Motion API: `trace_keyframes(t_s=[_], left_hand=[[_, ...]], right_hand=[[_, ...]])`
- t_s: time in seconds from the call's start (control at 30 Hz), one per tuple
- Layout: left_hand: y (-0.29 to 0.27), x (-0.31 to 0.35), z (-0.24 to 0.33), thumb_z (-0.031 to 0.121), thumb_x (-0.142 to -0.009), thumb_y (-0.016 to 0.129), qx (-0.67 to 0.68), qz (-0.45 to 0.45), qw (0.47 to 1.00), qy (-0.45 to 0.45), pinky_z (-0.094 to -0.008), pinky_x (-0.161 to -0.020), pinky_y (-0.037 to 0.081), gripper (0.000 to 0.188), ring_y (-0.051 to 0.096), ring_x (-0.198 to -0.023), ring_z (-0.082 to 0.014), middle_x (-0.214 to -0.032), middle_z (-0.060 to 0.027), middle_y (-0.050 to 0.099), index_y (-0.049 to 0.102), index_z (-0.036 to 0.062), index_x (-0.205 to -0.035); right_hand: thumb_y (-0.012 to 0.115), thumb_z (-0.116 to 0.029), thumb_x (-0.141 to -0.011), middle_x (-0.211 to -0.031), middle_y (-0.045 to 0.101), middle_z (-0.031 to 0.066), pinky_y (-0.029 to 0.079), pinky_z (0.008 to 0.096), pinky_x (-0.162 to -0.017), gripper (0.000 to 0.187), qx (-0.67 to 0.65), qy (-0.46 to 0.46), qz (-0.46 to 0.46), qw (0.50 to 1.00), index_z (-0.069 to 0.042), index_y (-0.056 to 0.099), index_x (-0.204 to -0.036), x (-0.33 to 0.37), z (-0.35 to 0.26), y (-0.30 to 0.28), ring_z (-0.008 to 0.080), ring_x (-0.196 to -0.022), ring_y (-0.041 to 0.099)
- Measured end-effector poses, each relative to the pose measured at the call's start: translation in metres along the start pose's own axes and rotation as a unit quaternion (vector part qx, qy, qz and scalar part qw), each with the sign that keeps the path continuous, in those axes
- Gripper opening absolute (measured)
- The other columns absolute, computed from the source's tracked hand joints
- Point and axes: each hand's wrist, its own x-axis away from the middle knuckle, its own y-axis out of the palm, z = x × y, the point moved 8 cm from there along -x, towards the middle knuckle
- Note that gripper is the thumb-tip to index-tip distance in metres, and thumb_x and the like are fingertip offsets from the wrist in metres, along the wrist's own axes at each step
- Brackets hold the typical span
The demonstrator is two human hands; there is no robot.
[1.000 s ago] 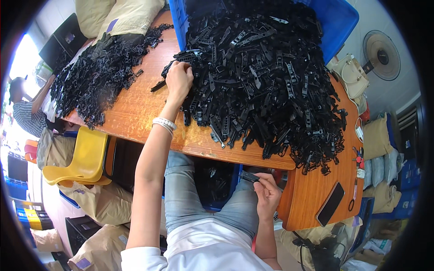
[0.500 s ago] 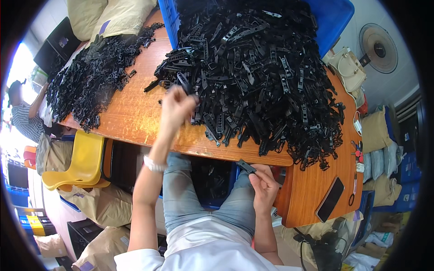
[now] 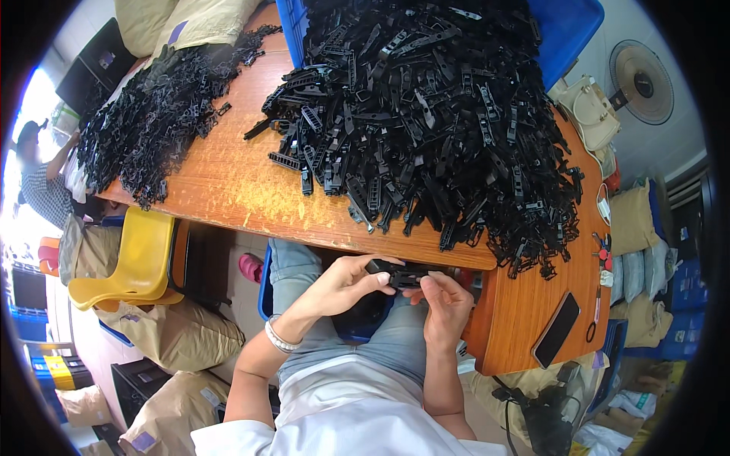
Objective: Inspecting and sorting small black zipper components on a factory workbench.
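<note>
Over my lap, at the table's front edge, my left hand (image 3: pixel 344 286) pinches a long black plastic part (image 3: pixel 379 267) between thumb and fingers. My right hand (image 3: pixel 445 304) is closed on a second black plastic part (image 3: pixel 411 280). The two parts meet or overlap between my hands; whether they are joined I cannot make out. Beyond my hands, a large heap of similar narrow black parts (image 3: pixel 426 144) covers the table, spilling from a blue bin (image 3: pixel 566 30). A white bracelet (image 3: pixel 280 338) circles my left wrist.
The wooden table (image 3: pixel 228 182) carries a second heap of small black parts (image 3: pixel 152 121) at far left. A phone (image 3: pixel 556 332) and scissors (image 3: pixel 593 327) lie at right. Left stands a yellow chair (image 3: pixel 141 258); a blue tub (image 3: pixel 266 292) sits below my lap. Another person (image 3: pixel 46 182) is far left.
My left hand has come back from the large heap to my lap, bringing a black part against the one in my right hand. My right hand stays near its place.
</note>
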Motion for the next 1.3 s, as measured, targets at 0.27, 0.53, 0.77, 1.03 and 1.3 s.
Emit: trace_keyframes(t_s=[0.27,0.53,0.77,1.03,1.3], left_hand=[[0.012,0.001,-0.01,0.026,-0.097,0.034,0.231,-0.017,0.972,0.045,-0.0328,-0.082,0.049,0.043,0.06,-0.095,-0.0234,-0.107,-0.018,0.057,0.045,-0.0101,-0.118],[0.01,0.005,-0.003,0.019,-0.093,0.045,0.025,-0.02,0.998,0.06,-0.0249,-0.069,0.049,0.032,0.058,-0.073,-0.0134,-0.084,-0.0096,0.058,0.05,-0.0088,-0.109],[-0.001,0.001,0.005,0.014,-0.077,0.07,-0.05,0.021,0.998,0.042,-0.0218,-0.063,0.045,0.024,0.055,-0.073,-0.0083,-0.083,-0.0048,0.058,0.059,-0.0023,-0.092],[0.006,0.006,0.009,0.013,-0.076,0.069,0.011,-0.008,0.992,0.124,-0.0241,-0.062,0.043,0.017,0.053,-0.069,-0.011,-0.073,-0.004,0.056,0.061,-0.001,-0.081],[-0.018,-0.018,-0.002,0.029,-0.094,0.045,0.071,-0.036,0.989,0.128,-0.023,-0.049,0.046,0.038,0.055,-0.058,-0.0124,-0.076,-0.0079,0.06,0.061,-0.0053,-0.089]], right_hand=[[0.061,-0.002,-0.082,-0.076,0.06,0.0075,0.049,0.0224,-0.059,0.012,0.222,-0.131,-0.002,0.966,0.008,0.061,-0.086,0.005,-0.015,0.003,0.0124,-0.063,0.06],[0.063,-0.002,-0.081,-0.075,0.059,0.0069,0.047,0.0205,-0.058,0.011,0.145,-0.047,0.02,0.988,0.008,0.06,-0.081,0.006,-0.006,-0.001,0.0125,-0.062,0.06],[0.069,-0.001,-0.074,-0.071,0.059,0.0039,0.042,0.0203,-0.056,0.011,0.146,-0.033,-0.072,0.986,0.005,0.06,-0.074,0.012,0.007,0.007,0.0096,-0.062,0.055],[0.07,-0.006,-0.075,-0.088,0.057,0.0046,0.042,0.0195,-0.066,0.019,0.036,-0.006,-0.086,0.996,0.004,0.062,-0.089,0.014,0.012,0.013,0.008,-0.075,0.052],[0.058,-0.012,-0.086,-0.081,0.062,0.0083,0.04,0.0177,-0.055,0.02,0.108,-0.024,-0.062,0.992,0.004,0.059,-0.098,0.007,0.011,0.01,0.0093,-0.06,0.054]])
